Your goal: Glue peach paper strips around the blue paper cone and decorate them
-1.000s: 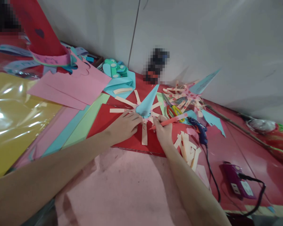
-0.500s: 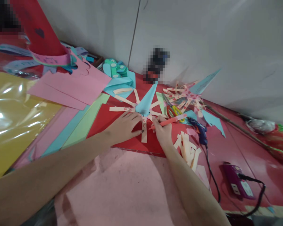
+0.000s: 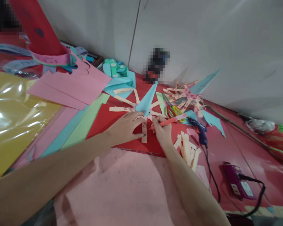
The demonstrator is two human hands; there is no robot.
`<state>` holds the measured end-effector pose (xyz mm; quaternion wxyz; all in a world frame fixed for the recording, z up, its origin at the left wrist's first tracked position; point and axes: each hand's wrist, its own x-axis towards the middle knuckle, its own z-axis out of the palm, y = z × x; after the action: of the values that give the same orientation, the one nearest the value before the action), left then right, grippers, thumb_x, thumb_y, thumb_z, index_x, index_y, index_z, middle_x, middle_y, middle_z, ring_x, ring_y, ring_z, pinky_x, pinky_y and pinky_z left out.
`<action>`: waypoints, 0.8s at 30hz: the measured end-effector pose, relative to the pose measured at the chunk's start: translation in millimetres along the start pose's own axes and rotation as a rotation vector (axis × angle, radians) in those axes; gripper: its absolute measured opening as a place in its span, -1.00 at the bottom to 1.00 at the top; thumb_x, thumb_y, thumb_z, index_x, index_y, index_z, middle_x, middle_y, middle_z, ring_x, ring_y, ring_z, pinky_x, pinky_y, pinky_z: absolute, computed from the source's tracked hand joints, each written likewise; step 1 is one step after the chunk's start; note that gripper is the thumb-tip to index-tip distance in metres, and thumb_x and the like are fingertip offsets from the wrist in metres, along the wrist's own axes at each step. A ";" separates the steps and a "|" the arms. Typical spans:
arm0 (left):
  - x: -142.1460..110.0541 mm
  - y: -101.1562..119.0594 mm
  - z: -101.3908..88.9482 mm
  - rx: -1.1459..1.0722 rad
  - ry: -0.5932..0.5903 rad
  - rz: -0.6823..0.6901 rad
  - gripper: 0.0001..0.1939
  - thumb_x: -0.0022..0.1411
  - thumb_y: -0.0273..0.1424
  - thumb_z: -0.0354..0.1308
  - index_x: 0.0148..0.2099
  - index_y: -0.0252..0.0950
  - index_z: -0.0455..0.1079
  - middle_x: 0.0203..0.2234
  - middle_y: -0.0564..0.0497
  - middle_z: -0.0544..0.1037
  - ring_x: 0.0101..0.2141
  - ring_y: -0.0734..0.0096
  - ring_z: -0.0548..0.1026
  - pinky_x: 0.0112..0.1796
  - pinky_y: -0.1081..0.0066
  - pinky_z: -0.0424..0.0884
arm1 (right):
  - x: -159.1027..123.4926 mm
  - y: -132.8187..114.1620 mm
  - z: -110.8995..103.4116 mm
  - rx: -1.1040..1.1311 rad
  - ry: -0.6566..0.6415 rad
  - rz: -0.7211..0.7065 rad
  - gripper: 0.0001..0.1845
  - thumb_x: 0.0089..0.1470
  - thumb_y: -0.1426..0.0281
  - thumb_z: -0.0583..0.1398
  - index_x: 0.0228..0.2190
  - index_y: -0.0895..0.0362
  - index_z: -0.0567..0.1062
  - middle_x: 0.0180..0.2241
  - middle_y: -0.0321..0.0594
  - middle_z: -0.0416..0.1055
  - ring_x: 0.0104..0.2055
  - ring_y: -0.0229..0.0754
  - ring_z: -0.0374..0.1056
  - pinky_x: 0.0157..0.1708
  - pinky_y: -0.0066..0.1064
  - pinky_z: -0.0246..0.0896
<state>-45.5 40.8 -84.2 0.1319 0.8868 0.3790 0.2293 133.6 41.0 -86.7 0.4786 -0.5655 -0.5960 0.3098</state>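
Observation:
A light-blue paper cone [image 3: 146,99] stands in the middle of a ring of cream paper strips, some bearing red marks, on a sheet of red card [image 3: 103,127]. My left hand [image 3: 127,125] has its fingers spread beside the cone. Its thumb rests on the cream strip [image 3: 144,128] that points toward me, while its other fingertips reach the cone's base. In my right hand [image 3: 162,128] is a pinkish-red pen [image 3: 175,119], its tip close to the right edge of that strip.
Scissors [image 3: 175,113], a glue gun [image 3: 199,129] and loose cream strips [image 3: 187,149] lie to the right. Behind them is a similar cone piece [image 3: 204,83]. A purple power block [image 3: 238,180] sits far right. Pink sheets [image 3: 73,88] and plastic-wrapped yellow paper [image 3: 9,116] cover the left.
My left thumb has moved onto the strip pointing toward me, and its fingers have spread higher along the cone's base. The cone has shifted slightly. My right hand with the pen stays almost still.

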 end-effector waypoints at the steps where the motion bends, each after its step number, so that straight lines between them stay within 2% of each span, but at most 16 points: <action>1: -0.2 -0.3 0.3 0.010 -0.017 0.001 -0.62 0.16 -0.24 0.16 -0.01 -0.27 0.28 0.05 -0.13 0.31 0.10 0.12 0.25 0.06 0.13 0.22 | -0.2 -0.5 0.0 0.000 0.002 0.003 -0.61 0.00 0.29 0.11 -0.70 0.07 0.05 -0.74 -0.47 -0.01 -0.65 -0.36 -0.01 -0.59 -0.46 -0.05; 11: -0.5 0.5 3.1 0.024 -0.090 -0.051 -0.49 0.09 -0.18 0.20 0.05 -0.30 0.26 0.13 -0.16 0.26 0.15 0.07 0.19 0.12 0.12 0.14 | -2.4 -1.8 1.0 0.055 0.004 0.049 -0.61 0.00 0.28 0.13 -0.69 0.06 0.07 -0.77 -0.50 0.05 -0.71 -0.39 0.06 -0.64 -0.50 0.02; 17: 1.0 3.7 0.1 -0.009 -0.128 -0.096 -0.44 0.06 -0.16 0.22 0.06 -0.31 0.25 0.14 -0.16 0.24 0.17 0.10 0.16 0.15 0.15 0.10 | -1.5 -3.7 1.2 0.052 -0.108 0.059 -0.62 0.02 0.24 0.15 -0.69 0.08 0.17 -0.81 -0.48 0.16 -0.73 -0.38 0.11 -0.58 -0.49 0.09; 24: 1.2 4.6 -0.3 0.002 -0.140 -0.106 -0.41 0.08 -0.17 0.20 0.10 -0.34 0.20 0.15 -0.17 0.24 0.18 0.10 0.15 0.16 0.16 0.07 | -1.4 -5.0 1.8 0.016 -0.074 0.096 -0.63 0.05 0.26 0.12 -0.68 0.07 0.14 -0.83 -0.50 0.12 -0.75 -0.37 0.11 -0.59 -0.49 0.08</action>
<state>-42.1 38.6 -81.7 0.1693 0.8795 0.4155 0.1588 129.9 39.1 -83.1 0.4453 -0.5778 -0.5829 0.3579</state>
